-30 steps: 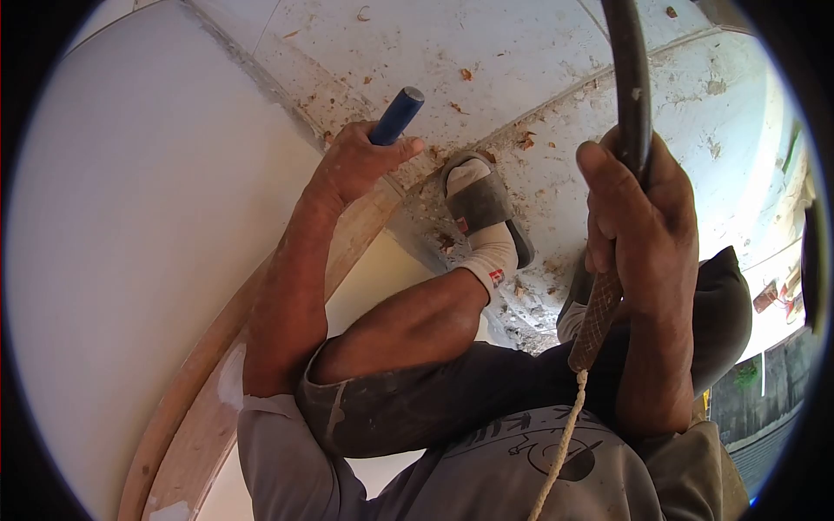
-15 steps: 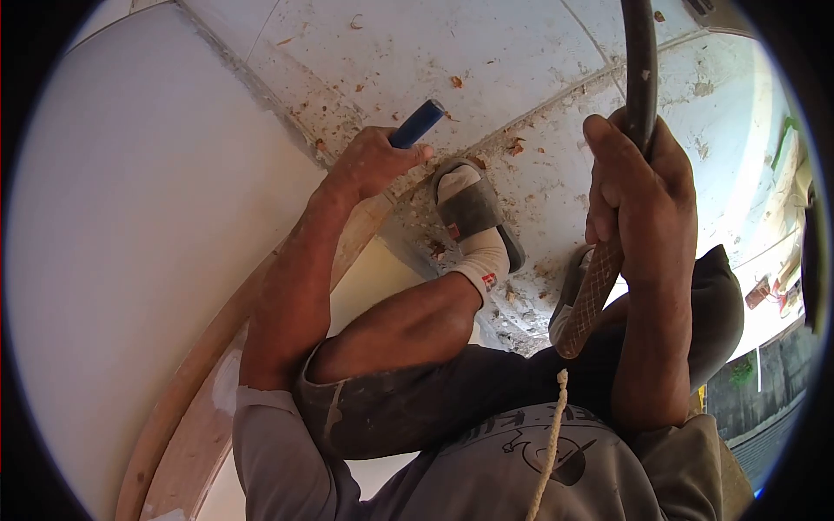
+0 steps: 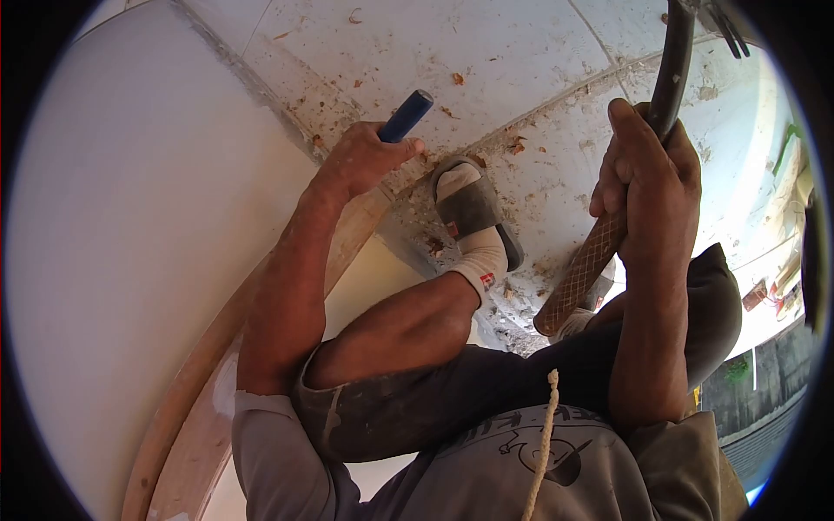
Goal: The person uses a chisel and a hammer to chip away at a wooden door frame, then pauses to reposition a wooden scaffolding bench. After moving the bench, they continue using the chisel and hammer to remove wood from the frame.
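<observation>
Blue and cylindrical, the rod (image 3: 406,116) juts above the left hand (image 3: 360,163), which grasps it, thumb alongside; its upper end leans away from those fingers, toward the right hand's side. The right hand (image 3: 653,204) is clenched round the dark shaft of a claw hammer (image 3: 593,258), whose long axis slants from the textured butt, below and left of the fingers, to the forked head (image 3: 732,36), above and right of them. The left hand is nearer the rod; the hammer is well apart from it.
</observation>
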`<state>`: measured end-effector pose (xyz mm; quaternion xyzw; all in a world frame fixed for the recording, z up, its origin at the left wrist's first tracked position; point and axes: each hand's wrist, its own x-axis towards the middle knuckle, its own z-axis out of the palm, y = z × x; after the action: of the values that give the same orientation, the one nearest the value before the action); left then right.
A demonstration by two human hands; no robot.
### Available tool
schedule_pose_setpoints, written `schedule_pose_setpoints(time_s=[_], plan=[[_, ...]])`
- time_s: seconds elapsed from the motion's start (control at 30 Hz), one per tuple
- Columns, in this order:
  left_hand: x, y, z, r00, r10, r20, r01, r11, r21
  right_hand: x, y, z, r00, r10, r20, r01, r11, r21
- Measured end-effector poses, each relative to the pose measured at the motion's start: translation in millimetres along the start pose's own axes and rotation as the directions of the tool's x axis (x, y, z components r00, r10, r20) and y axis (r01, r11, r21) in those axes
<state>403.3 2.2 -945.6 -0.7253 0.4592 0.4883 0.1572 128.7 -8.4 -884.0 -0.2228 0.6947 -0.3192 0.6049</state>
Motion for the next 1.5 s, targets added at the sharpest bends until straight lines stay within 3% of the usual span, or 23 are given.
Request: schedule_pose_setpoints(time_s=[0.03,0.1,0.17,0.2,0.23,0.33,0.4,0.43,0.5,0.53,0.63,0.7,0.83,0.9,1.0,1.13,1.3,1.43,1.5], plan=[[-2,-1,-1,1.0,-0.002,-0.007,0.002,1.0,-0.005,-3,11,-1,1.0,-0.005,0.007,0.006,1.0,-0.002],[0,1,0,1.0,-0.016,-0.001,0.016,0.998,0.054,-10,42,-6,0.961,0.031,0.275,0.075,0.928,-0.366],[2,-5,5,0.999,0.032,-0.014,-0.031,0.997,0.068,-13,50,-10,0.865,0.214,0.454,0.103,0.81,-0.577],[4,-7,4,0.997,0.058,-0.054,-0.054,0.996,0.075,-9,40,-16,0.811,0.314,0.493,-0.054,0.881,-0.471],[6,-1,0,0.996,0.058,-0.069,-0.052,0.996,0.077,-7,30,-16,0.81,0.302,0.502,-0.041,0.884,-0.466],[-4,-1,0,0.998,0.003,-0.055,-0.003,1.0,0.01,-13,25,-11,0.906,0.258,0.335,-0.147,0.935,-0.323],[4,-2,-8,0.995,-0.04,0.094,0.04,0.999,0.006,-13,19,-8,0.941,0.232,0.246,-0.175,0.956,-0.235],[5,-2,-11,0.994,-0.055,0.09,0.053,0.998,0.02,-12,19,-8,0.947,0.237,0.214,-0.198,0.962,-0.189],[7,-1,-15,0.97,-0.056,0.235,0.088,0.988,-0.124,-12,19,-5,0.943,0.283,0.177,-0.266,0.957,-0.114],[7,-3,-13,0.969,-0.069,0.236,0.099,0.988,-0.116,-12,21,-4,0.937,0.299,0.179,-0.286,0.954,-0.095],[5,1,-5,0.986,0.008,0.168,0.019,0.987,-0.158,-10,25,-2,0.929,0.308,0.203,-0.295,0.951,-0.094],[-2,11,-4,0.998,-0.031,0.063,0.032,0.999,-0.013,-9,24,2,0.928,0.295,0.226,-0.277,0.955,-0.108],[-31,3,-25,0.997,0.007,0.074,-0.002,0.998,-0.069,-9,22,3,0.928,0.285,0.241,-0.266,0.958,-0.109],[-47,-6,-45,0.988,0.006,-0.152,-0.084,0.853,-0.516,-12,23,7,0.922,0.29,0.255,-0.272,0.957,-0.101],[-51,5,-68,0.957,0.079,-0.278,-0.218,0.829,-0.515,-14,25,12,0.918,0.317,0.237,-0.309,0.949,-0.069],[-51,11,-68,0.959,0.105,-0.265,-0.252,0.745,-0.617,-15,23,12,0.909,0.34,0.24,-0.328,0.941,-0.089],[-47,-1,-63,0.976,-0.034,-0.216,-0.075,0.877,-0.474,-16,25,13,0.9,0.353,0.255,-0.349,0.935,-0.065],[-45,-2,-63,0.983,0.003,-0.181,-0.103,0.831,-0.547,-18,24,14,0.902,0.346,0.259,-0.338,0.938,-0.076],[-44,-3,-61,0.983,-0.039,-0.178,-0.045,0.894,-0.446,-19,24,13,0.9,0.348,0.261,-0.338,0.937,-0.086]])
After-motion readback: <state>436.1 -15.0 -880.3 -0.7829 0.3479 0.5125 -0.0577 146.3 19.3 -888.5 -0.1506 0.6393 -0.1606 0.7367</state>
